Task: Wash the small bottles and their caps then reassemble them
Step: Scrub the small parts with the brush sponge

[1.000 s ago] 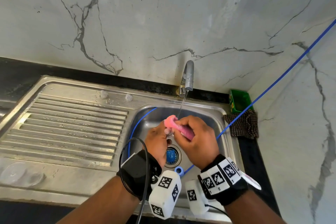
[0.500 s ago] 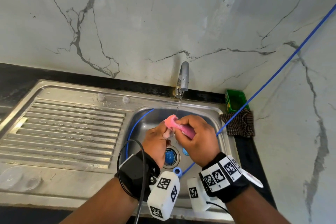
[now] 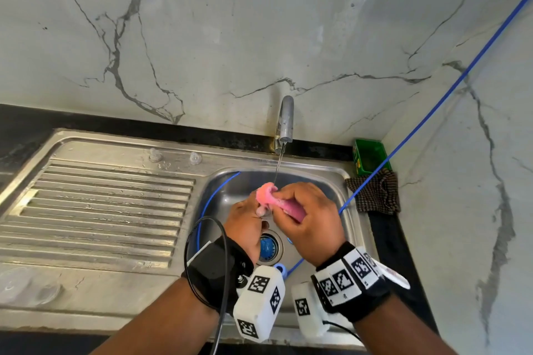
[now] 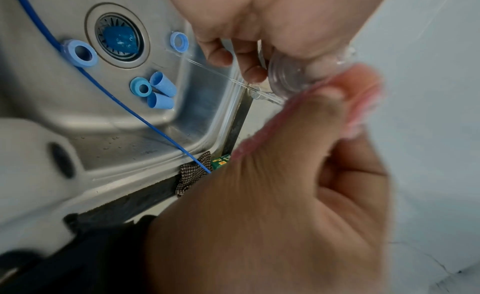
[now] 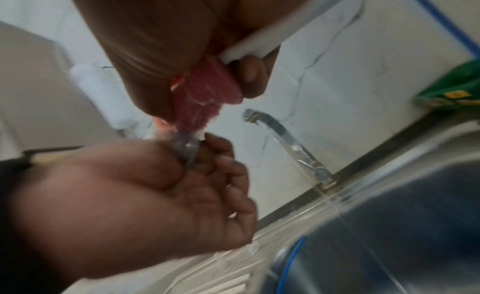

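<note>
1. Currently mid-wash: left hand (image 3: 245, 228) pinches a small clear bottle (image 4: 291, 76) over the sink (image 3: 343, 179) basin, fingers curled round it.
2. Right hand (image 3: 310, 220) is clamped on a pink sponge (image 3: 278, 203), pressing its end against the bottle. Hands are together, touching through sponge and bottle.
3. Tap (image 3: 285, 121) at 12 o'clock of the basin is running; a thin stream lands on the sponge end.
4. Blue caps (image 4: 161, 90) and ring pieces lie loose on the basin floor round the drain (image 4: 118, 36): a cluster of three on one side of the drain, one ring (image 4: 80, 53) against the blue cable (image 4: 145, 119), one more (image 4: 179, 41) beside the strainer.
5. Two small clear items (image 3: 173, 156) stand on the sink deck at 10 o'clock of the basin; probably bottles or parts, too small to tell if washed.
6. Two more clear pieces (image 3: 26, 287) sit on the drainboard at 8 o'clock, unclear what they are.
7. Judgement: early-to-middle. One bottle under scrub, caps not yet picked up, nothing visibly reassembled. Left: rinse, wash caps, refit.
</note>
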